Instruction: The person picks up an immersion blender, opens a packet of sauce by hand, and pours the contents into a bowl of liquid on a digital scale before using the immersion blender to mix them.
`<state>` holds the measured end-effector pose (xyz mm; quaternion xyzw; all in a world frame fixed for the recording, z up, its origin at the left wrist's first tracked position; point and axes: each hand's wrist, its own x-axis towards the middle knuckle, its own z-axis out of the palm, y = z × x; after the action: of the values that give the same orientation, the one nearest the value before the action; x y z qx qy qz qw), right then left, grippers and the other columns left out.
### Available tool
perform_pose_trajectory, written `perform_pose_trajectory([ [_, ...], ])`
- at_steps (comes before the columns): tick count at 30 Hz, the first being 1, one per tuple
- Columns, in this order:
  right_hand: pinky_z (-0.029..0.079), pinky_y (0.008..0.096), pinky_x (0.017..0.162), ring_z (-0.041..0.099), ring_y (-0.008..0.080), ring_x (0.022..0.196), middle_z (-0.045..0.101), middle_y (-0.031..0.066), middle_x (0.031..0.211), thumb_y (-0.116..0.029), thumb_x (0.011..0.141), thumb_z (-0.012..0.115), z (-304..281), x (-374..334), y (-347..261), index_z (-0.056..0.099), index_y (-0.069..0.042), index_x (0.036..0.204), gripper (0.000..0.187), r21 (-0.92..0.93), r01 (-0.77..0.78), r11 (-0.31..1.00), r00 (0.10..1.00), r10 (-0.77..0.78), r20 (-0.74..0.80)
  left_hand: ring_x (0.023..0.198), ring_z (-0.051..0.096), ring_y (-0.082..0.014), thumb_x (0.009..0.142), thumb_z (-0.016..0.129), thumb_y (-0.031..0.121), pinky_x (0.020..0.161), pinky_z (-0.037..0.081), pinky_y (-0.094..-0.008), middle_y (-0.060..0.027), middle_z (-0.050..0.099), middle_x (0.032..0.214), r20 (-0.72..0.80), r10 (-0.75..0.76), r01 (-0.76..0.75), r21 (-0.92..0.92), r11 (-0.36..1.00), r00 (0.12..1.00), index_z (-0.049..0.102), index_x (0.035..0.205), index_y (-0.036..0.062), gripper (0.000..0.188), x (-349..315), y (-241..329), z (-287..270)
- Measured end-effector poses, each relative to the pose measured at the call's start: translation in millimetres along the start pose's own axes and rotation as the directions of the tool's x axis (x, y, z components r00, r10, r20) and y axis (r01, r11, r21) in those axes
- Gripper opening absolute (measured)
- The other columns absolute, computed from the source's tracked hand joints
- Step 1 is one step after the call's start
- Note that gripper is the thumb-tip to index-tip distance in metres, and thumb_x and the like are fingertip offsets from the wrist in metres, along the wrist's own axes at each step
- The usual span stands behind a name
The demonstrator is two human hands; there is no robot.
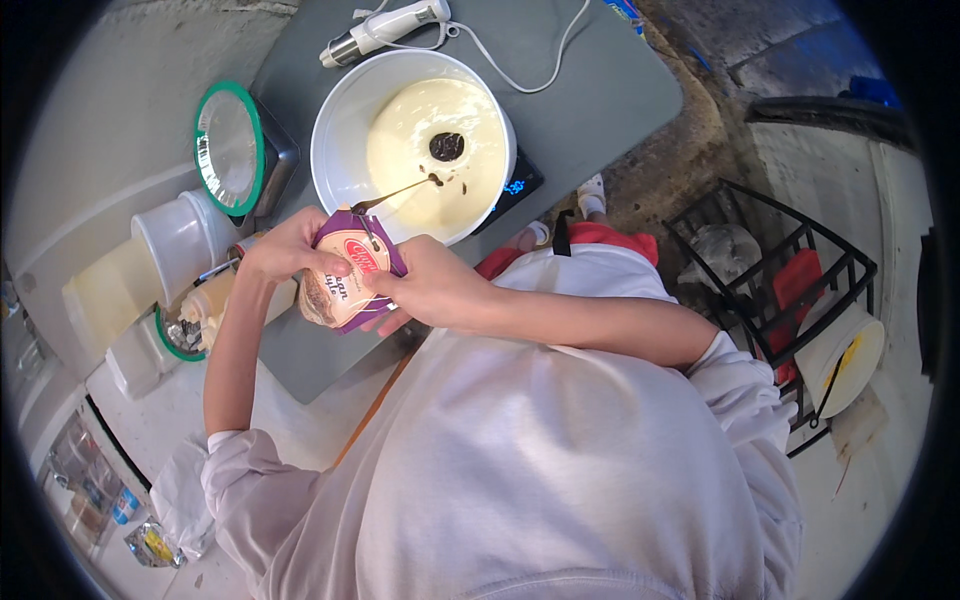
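Note:
Both of my hands grip a purple and cream carton with a red oval on its front. My left hand clasps its left side, thumb across the front. On the opposite side, my right hand has its thumb pressed on the front and fingers behind. The carton tilts toward a white bucket beyond it. From its open spout a thin dark brown stream reaches over the rim to the pale yellow creamy mixture. A dark brown blob and small specks lie on that mixture.
The bucket stands on a black scale with blue lit digits, on a grey table. A white hand blender and its cord lie behind. Left are a green-rimmed round container and white tubs. A black rack stands right.

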<state>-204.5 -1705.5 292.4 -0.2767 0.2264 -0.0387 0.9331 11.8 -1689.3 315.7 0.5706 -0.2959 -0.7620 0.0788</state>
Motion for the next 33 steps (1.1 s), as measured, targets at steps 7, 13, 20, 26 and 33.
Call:
perform_pose_trajectory([
  [7, 0.054, 0.0266, 0.057, 0.063, 0.021, 0.072, 0.058, 0.0167, 0.094, -0.017, 0.088, 0.043, -0.7, 3.1, 3.6, 0.046, 0.01, 0.106, 0.033, -0.028, -0.025, 0.999, 1.0, 0.025, 0.009, 0.074, 0.058, -0.0111, 0.063, 0.073, 0.009, 0.069, 0.046, -0.0241, -0.0067, 0.063, 0.084, 0.029, -0.005, 0.005, -0.014, 1.0, 1.0, 0.061, 0.09, -0.002, 0.032, 2.3, -3.4, -5.0],
  [13, 0.054, 0.026, 0.057, 0.063, 0.0208, 0.072, 0.058, 0.0168, 0.094, -0.017, 0.089, 0.042, 0.6, 3.6, 3.6, 0.046, 0.01, 0.105, 0.032, 0.001, -0.029, 1.0, 0.999, 0.029, -0.016, 0.078, 0.058, -0.0117, 0.066, 0.072, 0.013, 0.071, 0.046, -0.0248, -0.0082, 0.062, 0.089, 0.043, 0.029, -0.025, -0.086, 0.996, 0.999, 0.058, 0.095, -0.0033, 0.037, 4.7, -5.2, -3.9],
  [20, 0.053, 0.026, 0.055, 0.063, 0.0205, 0.071, 0.058, 0.0168, 0.092, -0.015, 0.088, 0.042, 1.1, -0.7, -2.0, 0.045, 0.009, 0.106, 0.03, -0.027, -0.014, 1.0, 1.0, 0.013, -0.018, 0.078, 0.058, -0.0109, 0.066, 0.071, 0.013, 0.071, 0.045, -0.024, -0.0073, 0.062, 0.088, 0.054, 0.021, -0.018, -0.064, 0.998, 0.998, 0.058, 0.095, -0.0028, 0.035, 4.1, -3.5, -4.5],
  [26, 0.053, 0.0261, 0.054, 0.062, 0.0202, 0.07, 0.058, 0.0165, 0.091, -0.013, 0.087, 0.043, 2.1, -1.9, -4.0, 0.045, 0.008, 0.107, 0.029, -0.076, -0.037, 0.996, 0.999, 0.039, 0.023, 0.074, 0.057, -0.0092, 0.067, 0.071, 0.013, 0.069, 0.045, -0.0234, -0.0062, 0.063, 0.085, 0.042, 0.018, -0.018, -0.005, 1.0, 0.999, 0.06, 0.092, -0.0023, 0.031, -1.6, -1.8, -0.5],
  [33, 0.051, 0.0252, 0.049, 0.063, 0.0188, 0.063, 0.06, 0.0162, 0.08, -0.013, 0.087, 0.042, 2.8, 0.6, 1.3, 0.049, 0.009, 0.098, 0.026, -0.065, 0.033, 0.997, 0.999, -0.033, 0.004, 0.072, 0.057, -0.0088, 0.069, 0.07, 0.016, 0.065, 0.046, -0.0225, -0.0057, 0.062, 0.083, 0.0, 0.047, -0.047, 0.011, 0.999, 0.999, 0.06, 0.092, -0.0025, 0.031, -4.4, -4.9, 1.3],
])
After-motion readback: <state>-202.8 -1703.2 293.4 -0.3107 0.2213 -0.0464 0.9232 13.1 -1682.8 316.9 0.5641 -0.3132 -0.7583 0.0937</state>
